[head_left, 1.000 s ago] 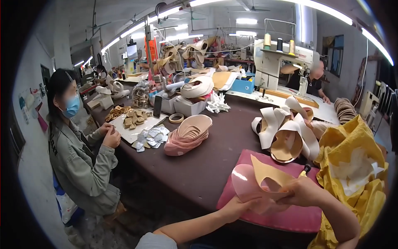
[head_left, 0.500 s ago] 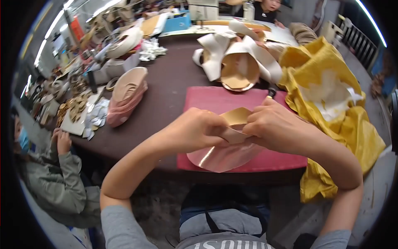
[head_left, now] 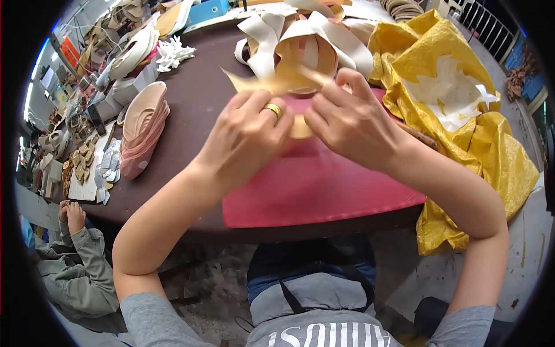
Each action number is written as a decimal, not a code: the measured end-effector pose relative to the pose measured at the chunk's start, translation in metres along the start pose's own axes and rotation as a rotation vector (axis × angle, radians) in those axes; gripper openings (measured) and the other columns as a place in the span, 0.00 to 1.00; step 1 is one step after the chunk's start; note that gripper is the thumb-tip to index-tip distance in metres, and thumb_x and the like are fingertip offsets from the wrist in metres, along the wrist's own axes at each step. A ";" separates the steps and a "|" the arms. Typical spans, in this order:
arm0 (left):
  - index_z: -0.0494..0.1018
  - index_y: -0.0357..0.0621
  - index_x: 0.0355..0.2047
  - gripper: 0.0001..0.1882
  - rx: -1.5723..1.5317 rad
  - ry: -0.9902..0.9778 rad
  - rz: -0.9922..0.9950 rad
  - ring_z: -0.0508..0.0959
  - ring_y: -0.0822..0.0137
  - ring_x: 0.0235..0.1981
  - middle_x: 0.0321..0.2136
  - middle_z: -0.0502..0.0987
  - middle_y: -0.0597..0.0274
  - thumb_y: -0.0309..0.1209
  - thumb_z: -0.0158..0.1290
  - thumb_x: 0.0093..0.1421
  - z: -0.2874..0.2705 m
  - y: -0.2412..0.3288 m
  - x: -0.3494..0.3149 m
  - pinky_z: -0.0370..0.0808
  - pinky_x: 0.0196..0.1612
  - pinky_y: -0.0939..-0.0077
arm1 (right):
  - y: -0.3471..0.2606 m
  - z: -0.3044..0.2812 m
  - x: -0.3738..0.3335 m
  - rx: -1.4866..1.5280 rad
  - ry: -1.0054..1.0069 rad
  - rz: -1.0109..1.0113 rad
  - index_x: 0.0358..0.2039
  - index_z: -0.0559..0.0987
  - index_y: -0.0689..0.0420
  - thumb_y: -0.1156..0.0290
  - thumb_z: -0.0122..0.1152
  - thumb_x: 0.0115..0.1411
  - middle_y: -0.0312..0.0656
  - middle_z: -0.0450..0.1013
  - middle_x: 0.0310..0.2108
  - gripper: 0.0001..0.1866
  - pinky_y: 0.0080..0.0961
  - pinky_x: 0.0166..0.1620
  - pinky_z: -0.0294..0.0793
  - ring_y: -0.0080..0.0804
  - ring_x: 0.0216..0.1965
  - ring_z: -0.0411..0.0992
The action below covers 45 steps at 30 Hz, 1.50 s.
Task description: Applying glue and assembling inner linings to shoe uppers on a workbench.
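Both hands hold one thin tan cut piece (head_left: 263, 82) of shoe material above a red mat (head_left: 312, 185) on a dark brown table (head_left: 196, 110). My left hand (head_left: 248, 136), with a gold ring on one finger, grips the piece's left part. My right hand (head_left: 352, 124) pinches its right part between thumb and fingers. The middle of the piece is hidden behind my fingers. Just beyond my hands lies a pile of cream and tan strap pieces (head_left: 312, 40).
A yellow sheet (head_left: 462, 110) with white cut pieces drapes over the table's right side. A stack of pink insoles (head_left: 141, 130) lies at the left, small parts and boxes beyond it. Another person's hands (head_left: 72, 217) and grey-green sleeve are at the lower left.
The view has tipped down from the room to my hands. The tan piece, held low over the mat earlier, is now raised and stretched between both hands.
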<state>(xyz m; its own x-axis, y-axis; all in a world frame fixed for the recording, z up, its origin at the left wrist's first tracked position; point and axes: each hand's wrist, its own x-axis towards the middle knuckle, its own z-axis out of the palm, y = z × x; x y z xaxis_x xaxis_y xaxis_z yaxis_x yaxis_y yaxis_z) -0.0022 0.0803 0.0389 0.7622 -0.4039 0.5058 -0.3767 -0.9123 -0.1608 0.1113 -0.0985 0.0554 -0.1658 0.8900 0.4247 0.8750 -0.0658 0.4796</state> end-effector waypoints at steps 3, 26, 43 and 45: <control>0.77 0.41 0.29 0.08 0.369 0.158 0.190 0.71 0.63 0.25 0.26 0.76 0.56 0.22 0.54 0.45 0.023 0.011 -0.014 0.69 0.27 0.74 | -0.021 0.039 -0.016 -0.237 0.196 -0.001 0.20 0.73 0.51 0.72 0.58 0.51 0.34 0.68 0.23 0.04 0.30 0.38 0.67 0.30 0.25 0.65; 0.79 0.33 0.22 0.06 -0.596 -0.490 -0.713 0.76 0.53 0.17 0.18 0.78 0.49 0.25 0.57 0.48 0.026 0.027 -0.019 0.75 0.27 0.67 | -0.030 0.034 0.004 0.651 -0.571 0.211 0.24 0.82 0.59 0.74 0.58 0.51 0.48 0.77 0.23 0.06 0.34 0.32 0.76 0.44 0.23 0.75; 0.77 0.41 0.42 0.16 0.219 0.111 -0.361 0.74 0.65 0.37 0.43 0.77 0.55 0.33 0.62 0.53 0.023 0.065 -0.041 0.67 0.46 0.67 | -0.026 0.026 0.018 0.591 -0.725 0.255 0.35 0.83 0.59 0.74 0.58 0.54 0.47 0.79 0.28 0.10 0.33 0.32 0.79 0.39 0.26 0.77; 0.76 0.43 0.46 0.19 0.194 0.103 -0.359 0.74 0.64 0.42 0.47 0.75 0.56 0.34 0.61 0.55 0.028 0.078 -0.053 0.65 0.52 0.65 | -0.026 0.030 0.018 0.530 -0.753 0.242 0.38 0.83 0.58 0.73 0.58 0.54 0.47 0.79 0.28 0.11 0.33 0.31 0.79 0.40 0.26 0.78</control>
<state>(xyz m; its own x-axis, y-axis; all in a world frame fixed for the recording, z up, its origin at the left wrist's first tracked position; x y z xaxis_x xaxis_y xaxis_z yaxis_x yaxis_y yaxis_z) -0.0569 0.0283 -0.0245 0.7667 -0.0581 0.6393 0.0166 -0.9938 -0.1102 0.0990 -0.0675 0.0276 0.2214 0.9482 -0.2278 0.9703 -0.2375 -0.0454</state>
